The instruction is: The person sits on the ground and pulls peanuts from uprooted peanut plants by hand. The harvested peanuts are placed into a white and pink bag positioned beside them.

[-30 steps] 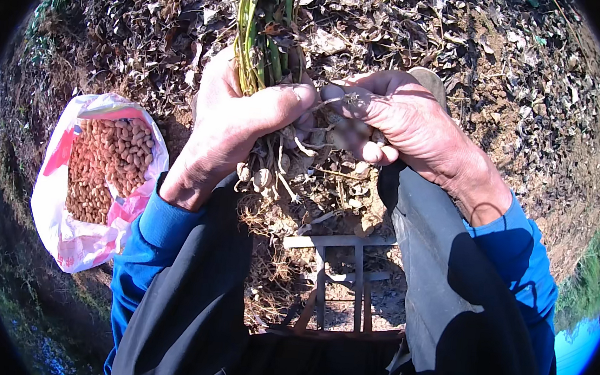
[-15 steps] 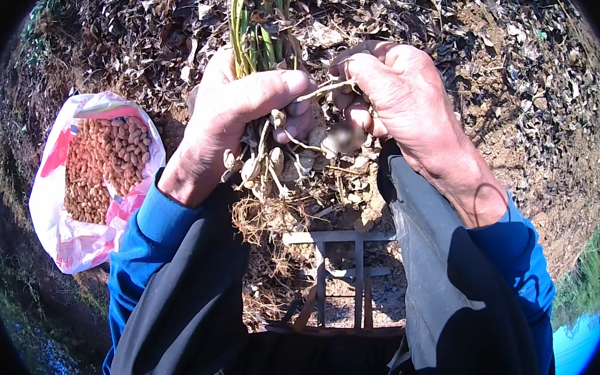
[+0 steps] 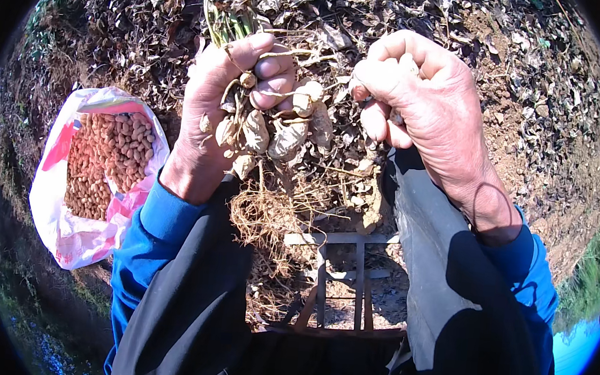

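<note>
Head view: the left hand (image 3: 233, 90) grips a peanut plant (image 3: 227, 9) near its base, green stems rising above the fist and pale pods (image 3: 287, 138) hanging just below the fingers. The right hand (image 3: 430, 102), near the pods, is curled closed around pale pieces (image 3: 408, 63) mostly hidden by its fingers. Tangled roots (image 3: 269, 217) hang beneath the pods. A white-and-pink sack (image 3: 51, 196) containing loose peanuts (image 3: 108, 158) stands to the left.

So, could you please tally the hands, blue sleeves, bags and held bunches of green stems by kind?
Hands: 2 (left hand, right hand)
Blue sleeves: 2 (left sleeve, right sleeve)
Bag: 1
Held bunch of green stems: 1
Total: 6
</note>
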The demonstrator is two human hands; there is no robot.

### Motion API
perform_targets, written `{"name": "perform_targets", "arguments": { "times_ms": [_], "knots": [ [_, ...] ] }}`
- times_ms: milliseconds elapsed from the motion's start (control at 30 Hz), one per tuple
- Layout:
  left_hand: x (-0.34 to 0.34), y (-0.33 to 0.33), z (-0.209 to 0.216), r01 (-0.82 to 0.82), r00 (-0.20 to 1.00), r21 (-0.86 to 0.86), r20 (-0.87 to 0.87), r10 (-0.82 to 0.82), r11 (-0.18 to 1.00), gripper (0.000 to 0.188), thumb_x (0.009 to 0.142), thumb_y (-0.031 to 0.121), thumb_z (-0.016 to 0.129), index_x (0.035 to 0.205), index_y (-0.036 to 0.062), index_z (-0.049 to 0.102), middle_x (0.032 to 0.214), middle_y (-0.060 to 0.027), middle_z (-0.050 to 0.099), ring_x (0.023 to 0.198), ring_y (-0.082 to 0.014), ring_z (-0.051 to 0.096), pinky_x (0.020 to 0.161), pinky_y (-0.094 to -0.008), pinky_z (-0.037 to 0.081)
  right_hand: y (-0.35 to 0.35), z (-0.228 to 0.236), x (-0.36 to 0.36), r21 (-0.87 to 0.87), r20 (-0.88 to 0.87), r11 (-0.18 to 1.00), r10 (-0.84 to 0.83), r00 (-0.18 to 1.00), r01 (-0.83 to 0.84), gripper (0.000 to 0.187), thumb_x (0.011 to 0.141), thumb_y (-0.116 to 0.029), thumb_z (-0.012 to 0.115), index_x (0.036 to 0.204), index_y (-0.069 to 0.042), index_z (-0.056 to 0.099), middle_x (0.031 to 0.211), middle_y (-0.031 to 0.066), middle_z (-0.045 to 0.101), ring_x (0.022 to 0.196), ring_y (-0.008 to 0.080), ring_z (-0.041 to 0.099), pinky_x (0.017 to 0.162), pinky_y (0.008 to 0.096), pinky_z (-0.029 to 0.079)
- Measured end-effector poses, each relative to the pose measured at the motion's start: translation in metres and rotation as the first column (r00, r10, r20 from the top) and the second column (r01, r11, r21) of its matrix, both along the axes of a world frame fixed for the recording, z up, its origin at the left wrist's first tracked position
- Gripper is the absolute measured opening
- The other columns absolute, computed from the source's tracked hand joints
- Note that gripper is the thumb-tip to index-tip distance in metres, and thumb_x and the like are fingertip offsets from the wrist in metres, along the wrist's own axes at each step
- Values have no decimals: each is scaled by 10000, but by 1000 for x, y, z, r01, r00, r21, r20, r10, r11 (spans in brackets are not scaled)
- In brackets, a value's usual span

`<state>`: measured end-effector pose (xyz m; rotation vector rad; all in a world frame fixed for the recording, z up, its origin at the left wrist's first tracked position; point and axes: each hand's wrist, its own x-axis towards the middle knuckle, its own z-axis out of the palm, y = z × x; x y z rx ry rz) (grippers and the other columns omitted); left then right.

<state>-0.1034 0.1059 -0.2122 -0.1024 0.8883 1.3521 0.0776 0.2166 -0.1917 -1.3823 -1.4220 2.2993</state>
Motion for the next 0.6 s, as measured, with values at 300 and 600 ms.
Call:
{"name": "perform_targets", "arguments": {
  "times_ms": [300, 600],
  "knots": [
    [3, -2, -4, -52, 998, -9, -30, 52, 999, 213, 942, 224, 573, 821, 72, 487, 761, -7, 472, 678, -82, 460, 604, -227, 412, -17, -9, -8, 155, -264, 983, 139, 954, -100, 284, 869, -17, 667, 1153, -4, 649, 900, 6, 676, 790, 28, 592, 679, 174, 476],
    [-4, -8, -8, 42, 999, -32, 27, -41, 999, 208, 940, 189, 596, 830, 13, 593, 667, -10, 536, 594, -78, 522, 576, -243, 466, -9, -8, -2, 747, 97, 557, 448, 889, -362, 134, 848, -36, 680, 971, -6, 635, 805, 77, 634, 671, 142, 610, 604, 251, 476]
  ]
}}
